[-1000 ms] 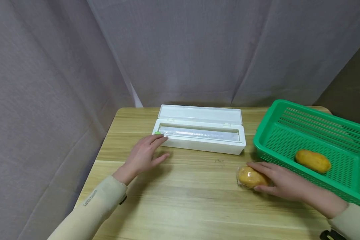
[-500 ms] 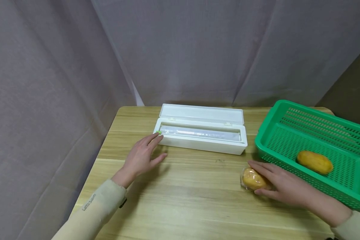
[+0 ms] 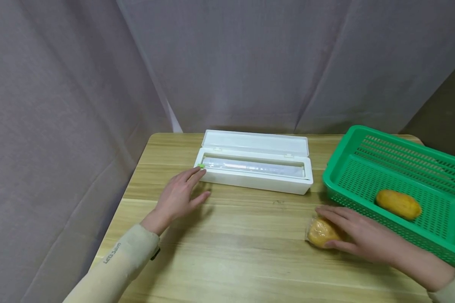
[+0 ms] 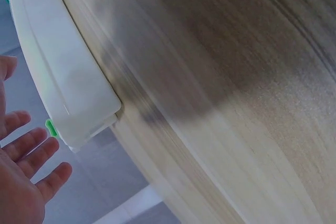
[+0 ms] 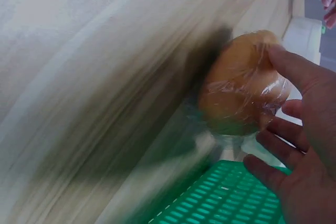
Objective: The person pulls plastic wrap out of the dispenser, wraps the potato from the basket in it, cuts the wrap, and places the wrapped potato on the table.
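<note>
A yellow mango in clear plastic wrap (image 3: 321, 232) rests at the table's right, beside the basket. My right hand (image 3: 358, 233) holds it, thumb on one side and fingers on the other; the right wrist view shows the crinkled film over the mango (image 5: 239, 90). At the back middle stands a white cling film box (image 3: 254, 183), lid raised, a film roll (image 3: 250, 166) inside. My left hand (image 3: 178, 195) is spread at its left front corner, fingertips by the green slider (image 3: 201, 166). Whether they touch the box, I cannot tell.
On the right stands a green perforated basket (image 3: 337, 195) with an unwrapped yellow mango (image 3: 398, 204) inside. The wooden table (image 3: 242, 252) ends at the left and back, where a grey curtain (image 3: 227, 67) hangs.
My right hand has shifted the wrapped mango slightly right and nearer to me, turning it a little. The left fingertips have drawn back slightly left along the box's corner.
</note>
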`<state>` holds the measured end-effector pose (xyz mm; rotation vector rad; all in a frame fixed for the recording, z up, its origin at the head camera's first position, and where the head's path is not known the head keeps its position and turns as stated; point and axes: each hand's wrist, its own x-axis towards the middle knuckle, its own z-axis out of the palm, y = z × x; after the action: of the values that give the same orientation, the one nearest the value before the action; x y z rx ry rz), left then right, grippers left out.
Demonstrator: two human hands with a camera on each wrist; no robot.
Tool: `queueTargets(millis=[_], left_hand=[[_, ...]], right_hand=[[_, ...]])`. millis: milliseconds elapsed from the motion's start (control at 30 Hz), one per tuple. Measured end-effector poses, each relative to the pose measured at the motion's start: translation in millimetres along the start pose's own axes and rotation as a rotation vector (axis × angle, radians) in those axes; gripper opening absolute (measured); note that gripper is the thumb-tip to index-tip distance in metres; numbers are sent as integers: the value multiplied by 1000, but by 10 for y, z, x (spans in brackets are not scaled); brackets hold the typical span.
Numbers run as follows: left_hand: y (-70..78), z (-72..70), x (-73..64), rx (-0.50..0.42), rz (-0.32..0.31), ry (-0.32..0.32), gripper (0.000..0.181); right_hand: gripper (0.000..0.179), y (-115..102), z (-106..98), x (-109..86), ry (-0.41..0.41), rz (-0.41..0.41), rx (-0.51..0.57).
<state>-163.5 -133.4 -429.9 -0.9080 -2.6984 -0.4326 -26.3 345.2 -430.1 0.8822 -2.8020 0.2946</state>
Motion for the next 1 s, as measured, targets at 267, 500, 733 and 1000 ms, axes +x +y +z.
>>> queueTargets(millis=[267,500,733,1000], left_hand=[[-9,-11,6,5,-1,-15,67],[-24,9,-17,15,2,-23,65],[-27,17,-32,12,-3,-30,63],[-6,28,-26,19,10,-51,62]], right_hand=[[51,57,-4,83,59,-6,-1],[45,70,23,83,70,-18,-13],[76,32,112,76,22,1,17],[69,-19,185,131,23,44,52]])
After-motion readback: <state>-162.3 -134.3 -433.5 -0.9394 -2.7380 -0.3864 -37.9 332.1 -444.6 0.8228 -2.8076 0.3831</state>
